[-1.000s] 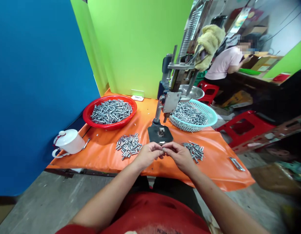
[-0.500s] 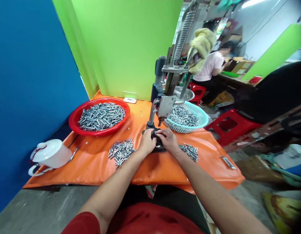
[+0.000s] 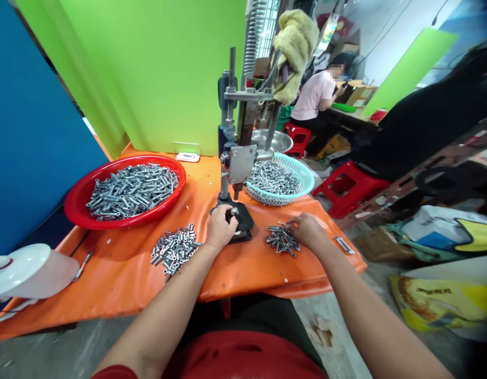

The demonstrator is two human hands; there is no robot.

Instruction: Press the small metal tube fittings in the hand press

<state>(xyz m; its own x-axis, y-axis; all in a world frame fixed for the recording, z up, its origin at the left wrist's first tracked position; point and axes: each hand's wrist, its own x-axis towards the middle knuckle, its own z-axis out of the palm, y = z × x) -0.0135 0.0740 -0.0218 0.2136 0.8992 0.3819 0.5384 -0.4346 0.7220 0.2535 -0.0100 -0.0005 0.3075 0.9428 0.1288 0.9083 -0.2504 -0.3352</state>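
My left hand (image 3: 222, 226) is closed at the base (image 3: 245, 218) of a hand press. Between its thumb and forefinger shows a small shiny metal piece (image 3: 234, 211); its lower part is hidden. Off to the right, my right hand (image 3: 309, 231) reaches to a small pile of thin metal pins (image 3: 281, 241), fingertips pinched on a pin at its upper edge. Above the base hangs the press head (image 3: 242, 164), its ram apart from the metal piece. A heap of short metal sleeves (image 3: 174, 250) lies left of my left forearm.
A red basin (image 3: 75, 210) of metal tubes stands at left, a light-blue basket (image 3: 306, 181) of metal parts behind the press. A white lidded pot (image 3: 33, 273) is at the left edge. Small metal strips (image 3: 344, 245) lie far right. A co-worker (image 3: 312, 97) sits beyond.
My right hand has left the press base and moved right to the pile of pins. My left hand has stayed at the base. The camera view has turned to the right.
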